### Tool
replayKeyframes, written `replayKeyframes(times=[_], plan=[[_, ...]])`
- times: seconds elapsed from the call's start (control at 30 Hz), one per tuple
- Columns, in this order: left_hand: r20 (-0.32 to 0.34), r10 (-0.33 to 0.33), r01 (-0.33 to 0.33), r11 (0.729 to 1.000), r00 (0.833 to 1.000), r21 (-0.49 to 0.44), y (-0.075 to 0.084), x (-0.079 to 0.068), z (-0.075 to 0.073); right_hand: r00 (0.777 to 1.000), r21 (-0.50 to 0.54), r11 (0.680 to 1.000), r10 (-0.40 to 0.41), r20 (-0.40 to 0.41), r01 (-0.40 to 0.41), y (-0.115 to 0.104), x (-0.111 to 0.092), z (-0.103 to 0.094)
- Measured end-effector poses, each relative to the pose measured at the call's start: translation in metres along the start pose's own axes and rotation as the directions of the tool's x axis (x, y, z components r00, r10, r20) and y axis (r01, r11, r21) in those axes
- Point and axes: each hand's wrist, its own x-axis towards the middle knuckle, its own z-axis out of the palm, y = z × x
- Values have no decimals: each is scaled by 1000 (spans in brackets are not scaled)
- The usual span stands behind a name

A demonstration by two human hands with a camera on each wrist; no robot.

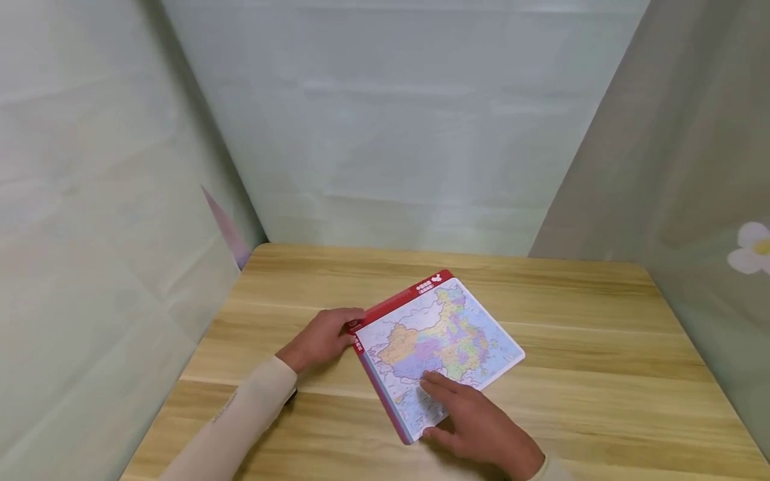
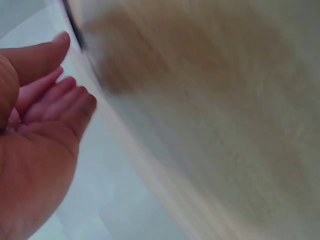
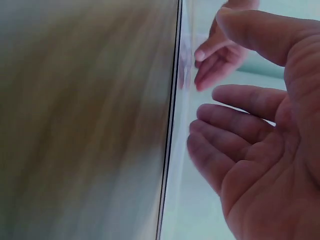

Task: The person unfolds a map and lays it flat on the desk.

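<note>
Right hand [image 1: 475, 421] on map board [image 1: 439, 347]; wrist views blurred.

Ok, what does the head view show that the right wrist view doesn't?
Only the head view shows the whole scene: a map puzzle board with a red border lying on the wooden table, the left hand at its left corner and the right hand resting fingers on its near edge, plus pale sleeves and the curtain walls. Only the right wrist view shows the right hand's palm close up, fingers relaxed and loosely bent, beside a thin dark edge that is too blurred to identify. Both share the two hands, each holding nothing in a closed grip.
</note>
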Motion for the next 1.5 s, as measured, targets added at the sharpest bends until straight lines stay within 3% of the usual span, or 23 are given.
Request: replayKeyframes(times=[0.27, 0.57, 0.77, 1.0, 1.17, 1.5], plan=[[121, 77, -68, 995, 990, -76, -15, 12, -6, 996, 31, 996, -81, 44, 79, -9, 9, 6], [199, 172, -152, 982, 965, -112, -15, 21, -14, 988, 37, 989, -143, 63, 141, -4, 18, 8], [227, 147, -126, 987, 963, -102, -15, 24, -16, 991, -14, 991, -129, 22, 130, -6, 19, 9], [249, 105, -79, 991, 963, -112, -14, 23, -15, 992, -28, 992, -122, 42, 123, -6, 20, 13], [283, 145, -112, 985, 948, -130, -24, 29, -16, 994, -42, 993, -111, 16, 111, -12, 22, 17], [311, 226, -194, 972, 923, -129, -38, 34, -17, 1000, -47, 999, 5, 3, -5, -20, 20, 19]])
